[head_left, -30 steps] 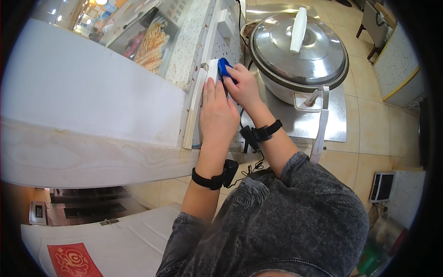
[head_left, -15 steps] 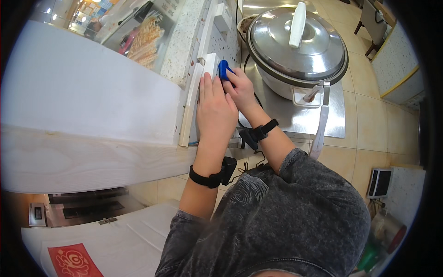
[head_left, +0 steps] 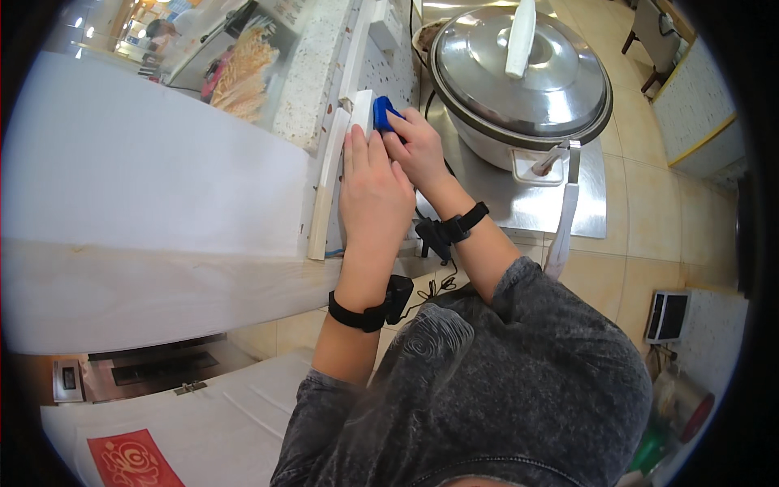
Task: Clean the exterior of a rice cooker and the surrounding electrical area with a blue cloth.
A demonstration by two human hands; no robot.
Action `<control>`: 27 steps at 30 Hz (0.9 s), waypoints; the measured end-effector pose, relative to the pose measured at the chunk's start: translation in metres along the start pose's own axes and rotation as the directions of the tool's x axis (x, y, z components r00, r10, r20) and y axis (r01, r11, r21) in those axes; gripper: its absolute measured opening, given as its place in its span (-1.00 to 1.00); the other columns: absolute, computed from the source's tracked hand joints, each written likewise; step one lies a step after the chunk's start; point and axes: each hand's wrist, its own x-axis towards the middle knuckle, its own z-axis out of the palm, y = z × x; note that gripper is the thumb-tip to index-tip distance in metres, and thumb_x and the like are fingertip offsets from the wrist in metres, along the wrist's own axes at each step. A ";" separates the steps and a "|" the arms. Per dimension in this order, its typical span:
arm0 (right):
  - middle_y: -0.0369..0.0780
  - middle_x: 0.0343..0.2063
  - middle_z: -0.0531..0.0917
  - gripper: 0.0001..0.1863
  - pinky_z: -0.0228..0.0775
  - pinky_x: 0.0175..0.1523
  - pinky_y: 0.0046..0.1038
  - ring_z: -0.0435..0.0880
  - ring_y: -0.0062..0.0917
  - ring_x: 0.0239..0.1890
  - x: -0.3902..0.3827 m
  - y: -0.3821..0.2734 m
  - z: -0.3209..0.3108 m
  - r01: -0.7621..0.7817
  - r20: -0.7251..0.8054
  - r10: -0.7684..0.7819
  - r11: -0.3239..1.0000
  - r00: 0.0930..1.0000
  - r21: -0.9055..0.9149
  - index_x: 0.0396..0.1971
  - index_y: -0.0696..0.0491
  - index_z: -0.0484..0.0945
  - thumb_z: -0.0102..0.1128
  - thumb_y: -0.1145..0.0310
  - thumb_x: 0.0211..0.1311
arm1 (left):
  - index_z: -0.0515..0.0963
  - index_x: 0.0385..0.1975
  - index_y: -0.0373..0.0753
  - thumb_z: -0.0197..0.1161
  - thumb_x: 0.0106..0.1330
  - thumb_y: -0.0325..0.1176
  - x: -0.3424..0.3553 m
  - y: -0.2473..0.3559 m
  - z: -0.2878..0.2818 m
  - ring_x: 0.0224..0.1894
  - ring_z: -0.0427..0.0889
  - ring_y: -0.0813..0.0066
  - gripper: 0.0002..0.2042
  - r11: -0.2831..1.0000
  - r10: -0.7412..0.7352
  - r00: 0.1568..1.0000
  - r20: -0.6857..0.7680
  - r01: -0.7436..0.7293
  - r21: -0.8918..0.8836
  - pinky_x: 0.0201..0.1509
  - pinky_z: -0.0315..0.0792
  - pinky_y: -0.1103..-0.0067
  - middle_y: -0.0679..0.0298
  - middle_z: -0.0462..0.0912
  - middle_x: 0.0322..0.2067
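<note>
My right hand (head_left: 415, 148) is closed, pinching a small blue block (head_left: 385, 113) that looks like a power plug. The block is up against the face of a white socket box (head_left: 363, 112) on the speckled wall panel. My left hand (head_left: 376, 195) lies along the box's lower part with fingers stretched out flat, touching it, close beside the right hand. Where the block meets the box is partly hidden by my right fingers.
A large rice cooker (head_left: 519, 85) with a metal lid stands right of my hands on a metal sheet (head_left: 591, 195). A white-handled utensil (head_left: 565, 219) hangs at its side. A black cord (head_left: 430, 104) runs beside the wall. A white counter (head_left: 154, 170) lies left.
Both hands and the blue block appear slightly farther left and up, along with a small shift of the whole view. The grip on the block stays the same.
</note>
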 end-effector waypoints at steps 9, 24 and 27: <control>-0.17 -0.54 0.49 -0.81 0.40 -0.44 -0.28 0.55 -0.23 -0.51 -0.003 -0.014 -0.003 -0.076 0.025 0.078 0.995 0.997 -0.066 -0.30 -0.04 0.64 0.16 0.33 0.07 | 0.40 0.13 -0.46 0.16 0.23 -0.45 0.000 -0.002 0.000 0.31 0.31 -0.12 -0.55 1.000 0.010 0.998 -0.060 -0.011 -0.011 0.35 0.26 0.27 -0.23 0.32 0.24; -0.17 -0.58 0.51 -0.82 0.40 -0.45 -0.27 0.55 -0.21 -0.52 0.002 -0.016 -0.003 -0.094 0.026 0.098 0.988 0.995 -0.120 -0.34 -0.05 0.66 0.16 0.35 0.03 | 0.39 0.14 -0.48 0.15 0.23 -0.45 0.002 -0.002 -0.001 0.32 0.30 -0.11 -0.54 0.999 -0.019 0.999 -0.029 0.018 -0.034 0.35 0.25 0.27 -0.22 0.32 0.25; -0.17 -0.57 0.51 -0.84 0.41 -0.43 -0.25 0.56 -0.20 -0.50 0.005 -0.009 -0.003 -0.111 0.033 0.115 0.987 0.993 -0.121 -0.36 -0.04 0.65 0.15 0.35 0.04 | 0.39 0.14 -0.47 0.15 0.24 -0.45 0.002 0.001 -0.001 0.32 0.30 -0.11 -0.54 0.999 -0.015 1.000 -0.028 0.014 -0.041 0.36 0.25 0.27 -0.22 0.31 0.25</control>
